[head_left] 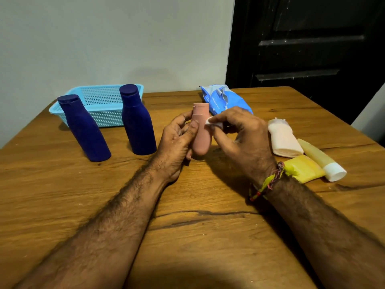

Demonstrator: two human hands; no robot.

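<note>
The pink bottle (201,132) is held at the middle of the desk (208,226), between the two hands, cap upward. Its long axis is close to vertical, with the cap leaning slightly away from the person. Whether its base touches the desk cannot be told.

The left hand (177,142) is wrapped round the bottle from the left, fingers behind and thumb laid along the front just under the cap. The right hand (243,138) is brought in from the right, and a white wipe (212,122) is pinched in its fingertips. The wipe is pressed against the bottle's right shoulder, at the seam under the cap. The wiping hand thus lies to the right of the bottle and level with its top, so a stroke down the body would probably run along the long axis toward the base. The right wrist is raised and bent and the forearm is angled inward. The left forearm is laid low and runs straight to the bottle.
</note>
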